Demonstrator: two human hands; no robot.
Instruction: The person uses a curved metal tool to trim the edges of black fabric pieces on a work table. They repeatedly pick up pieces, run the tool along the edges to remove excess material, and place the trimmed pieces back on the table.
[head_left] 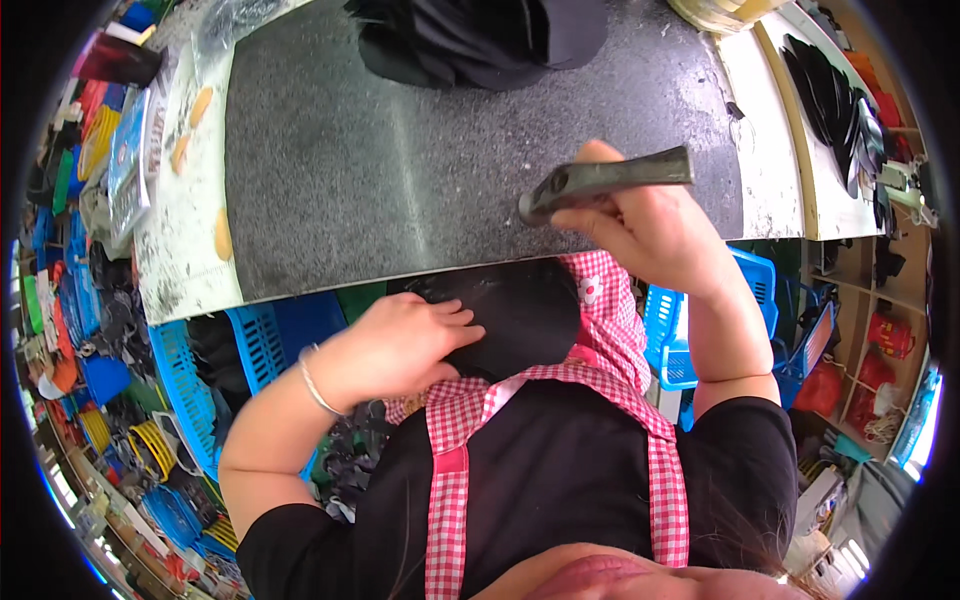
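My right hand point(650, 225) is closed around a hammer with a dark metal head point(620, 175), held just over the near right part of a black speckled work mat point(330, 160). Most of the hammer's handle is hidden by my fingers. My left hand point(420, 340) is at my lap, below the table's front edge, its bent fingers gripping the left side of a smooth black sheet-like piece point(525, 315). The far side of that piece passes out of sight under the table edge. A pile of black cut pieces point(480, 40) lies on the mat's far side.
Small tan pieces point(222, 235) lie along the white table's left margin. A yellowish container point(725, 12) stands at the far right. More black pieces point(830, 110) rest on a side surface at right. Blue plastic baskets point(190, 385) flank me below the table.
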